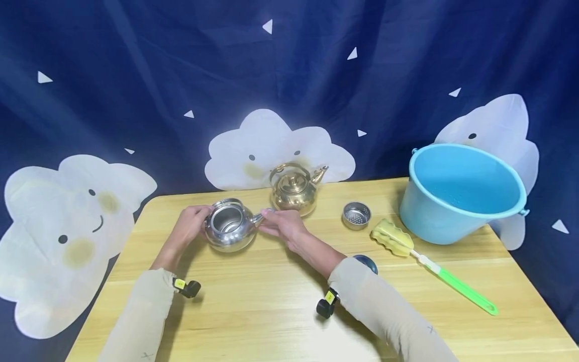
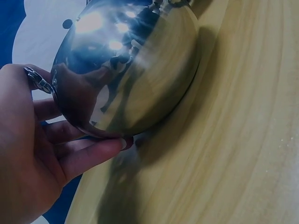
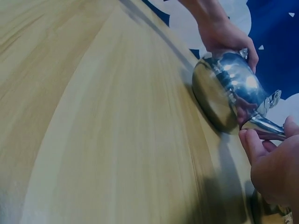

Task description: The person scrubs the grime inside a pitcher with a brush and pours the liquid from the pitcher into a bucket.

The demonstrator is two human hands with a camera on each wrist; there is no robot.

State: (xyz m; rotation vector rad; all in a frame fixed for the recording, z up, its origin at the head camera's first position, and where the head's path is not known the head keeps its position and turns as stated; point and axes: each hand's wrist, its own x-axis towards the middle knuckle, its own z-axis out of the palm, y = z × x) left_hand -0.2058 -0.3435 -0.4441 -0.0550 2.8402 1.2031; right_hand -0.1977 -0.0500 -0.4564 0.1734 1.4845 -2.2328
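Right, from my end the largest thing is the blue curtain, hung behind the pale wooden worktop. At the worktop's far right corner stands the light-blue bucket, with the green-handled sponge brush lying in front of it.

Next in size come two kettles. The gold kettle stands upright at the back; the silver kettle is just left of it and nearer me, lidless mouth tipped my way — I cannot tell whether its base touches the worktop. I judge it light, thin-walled and stiff, slick where polished and likelier to dent than break. I'd cradle the round belly and steady the spout, not trust one smooth side.

The left hand does the cradling: its fingers curl round the belly and under its lower edge. The right hand pinches the spout between thumb and fingers, gap taken up.

Smallest are the perforated metal strainer, right of the gold kettle, and a dark round piece — partly hidden by the right sleeve.
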